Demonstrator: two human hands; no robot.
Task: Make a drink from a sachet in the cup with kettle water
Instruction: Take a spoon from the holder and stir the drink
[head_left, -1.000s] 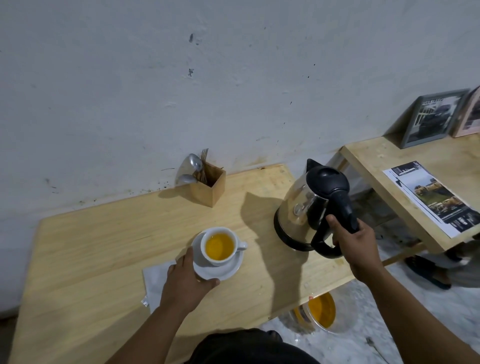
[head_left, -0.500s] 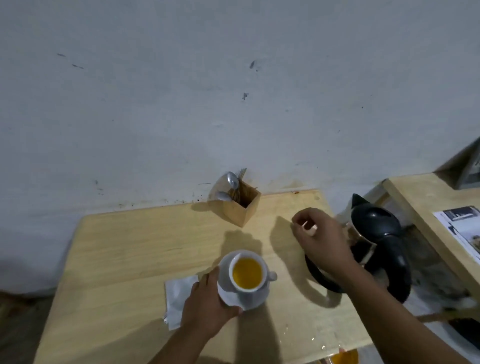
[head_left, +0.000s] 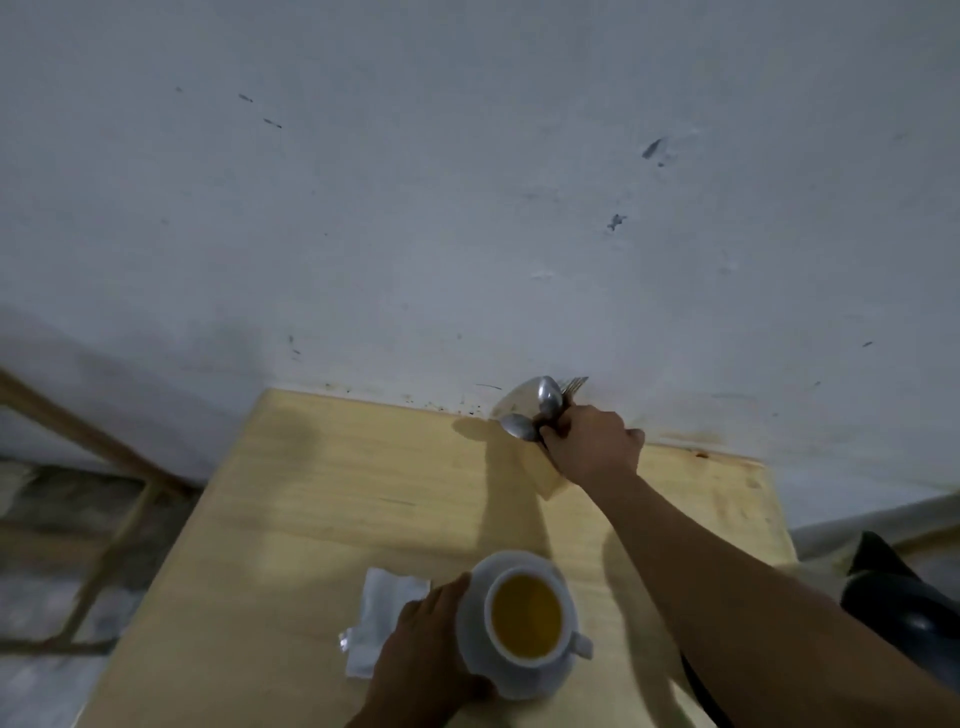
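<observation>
A white cup (head_left: 525, 660) full of yellow drink stands on a white saucer (head_left: 506, 566) near the table's front edge. My left hand (head_left: 423, 652) grips the saucer's left rim. My right hand (head_left: 589, 444) is at the back of the table, fingers closed around the spoons (head_left: 535, 410) that stick out of a wooden cutlery box (head_left: 545, 475). The black kettle (head_left: 904, 608) shows partly at the right edge, behind my right forearm. A white sachet (head_left: 382, 613) lies flat just left of the saucer.
The wooden table (head_left: 337, 519) stands against a white wall (head_left: 467, 182). A wooden frame (head_left: 119, 525) stands on the floor to the left. A fork sticks out of the cutlery box beside the spoons.
My right hand let go of the kettle, crossed left and back, and closed on the spoons in the cutlery box. My left hand stays on the saucer. The view swung left.
</observation>
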